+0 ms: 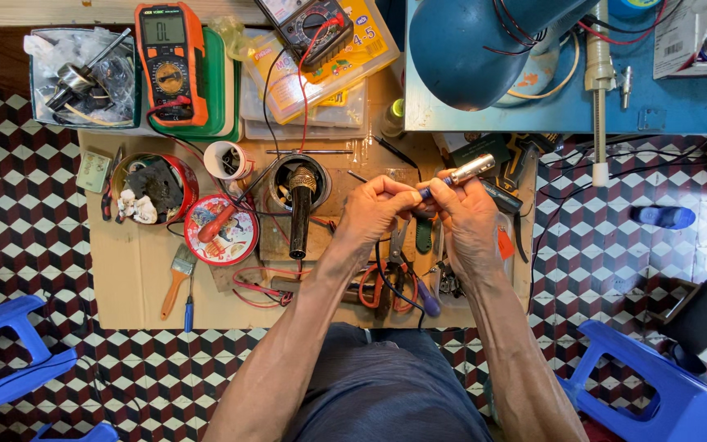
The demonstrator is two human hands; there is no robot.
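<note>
- Left hand [374,211]: fingers pinched shut on the blue end of a small silver cylinder [470,169], steadying it.
- Right hand [470,221]: grip closed round the same cylinder from below; silver end points away from the person.
- Cylinder is held above the worktop [132,270], just right of the black microphone [300,209] standing in a cup.
- Orange multimeter [170,61] lies well beyond the microphone, to its left.
- Scissors [386,282] lie below the hands, near the microphone.
</note>
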